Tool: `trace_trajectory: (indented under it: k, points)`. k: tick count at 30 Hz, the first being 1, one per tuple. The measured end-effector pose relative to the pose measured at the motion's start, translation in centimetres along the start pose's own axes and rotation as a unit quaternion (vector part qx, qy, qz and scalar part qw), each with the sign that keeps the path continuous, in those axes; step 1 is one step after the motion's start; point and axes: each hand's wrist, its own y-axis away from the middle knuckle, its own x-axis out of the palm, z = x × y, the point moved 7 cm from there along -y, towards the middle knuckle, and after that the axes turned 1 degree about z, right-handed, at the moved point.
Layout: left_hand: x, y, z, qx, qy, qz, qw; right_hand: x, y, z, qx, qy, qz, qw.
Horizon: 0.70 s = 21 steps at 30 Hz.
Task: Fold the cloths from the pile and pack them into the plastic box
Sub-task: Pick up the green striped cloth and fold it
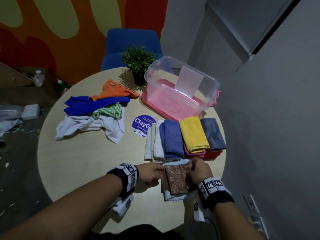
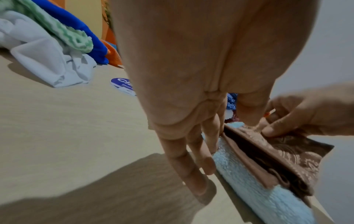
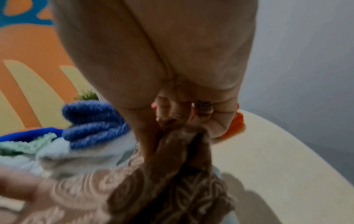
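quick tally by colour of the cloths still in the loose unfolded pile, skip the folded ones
orange cloth: 1
blue cloth: 1
green and white zigzag cloth: 1
white cloth: 1
total: 4 that show; anything buried beneath them is hidden
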Motion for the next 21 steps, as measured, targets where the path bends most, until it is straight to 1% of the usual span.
trace_trajectory:
  k: [2, 3, 5, 6, 7, 9, 11, 12, 15, 16, 18, 19, 20, 21]
  points:
    - [0.6, 0.0, 0.2, 0.009, 0.027, 0.018, 0.999, -1.0, 0.3, 1.2, -0.044, -0.013, 0.01, 0.999]
    - [0.8, 0.1, 0.0, 0.019, 0.034, 0.022, 0.999, -1.3, 0.4, 1.4, -0.049, -0.017, 0.008, 0.999]
    - [1.0, 0.3, -0.8, 0.037, 0.052, 0.02, 0.998, -2.1, 0.5, 1.5, -0.03, 0.003, -0.033, 0.999]
    - [1.0, 0.5, -1.1, 0.035, 0.053, 0.017, 0.998, -2.5, 0.6, 1.5, -0.011, 0.036, -0.057, 0.998]
    - [0.6, 0.6, -1.1, 0.032, 0.049, -0.003, 0.998, -2.7, 0.8, 1.4, 0.013, 0.08, -0.069, 0.994]
    - [-1.1, 1.4, -1.0, 0.016, 0.039, -0.076, 0.996, -3.1, 1.2, 1.9, 0.051, 0.16, -0.069, 0.983]
    - [-4.1, 2.6, -0.4, 0.024, 0.057, -0.184, 0.981, -3.0, 1.4, 3.2, 0.051, 0.191, -0.067, 0.978]
    - [-5.8, 3.4, -0.2, 0.023, 0.044, -0.242, 0.969, -2.6, 1.5, 4.1, 0.04, 0.195, -0.06, 0.978]
    - [-11.2, 6.3, 0.9, -0.004, -0.015, -0.406, 0.914, -0.2, 1.7, 7.2, -0.018, 0.185, -0.016, 0.982]
    - [-13.0, 7.2, 1.3, -0.009, -0.031, -0.456, 0.89, 0.6, 1.8, 8.3, -0.042, 0.181, 0.001, 0.983]
    - [-17.0, 8.9, 1.2, -0.01, -0.096, -0.551, 0.829, 1.9, 2.1, 10.4, -0.083, 0.165, 0.036, 0.982]
    - [-19.1, 9.7, 0.8, -0.012, -0.138, -0.589, 0.796, 2.4, 2.2, 11.4, -0.105, 0.153, 0.051, 0.981]
    - [-21.1, 10.5, 0.5, -0.029, -0.177, -0.613, 0.77, 2.9, 2.3, 12.4, -0.126, 0.139, 0.064, 0.98]
    - [-23.1, 11.1, 0.5, -0.061, -0.207, -0.624, 0.751, 3.3, 2.3, 13.3, -0.142, 0.129, 0.078, 0.978]
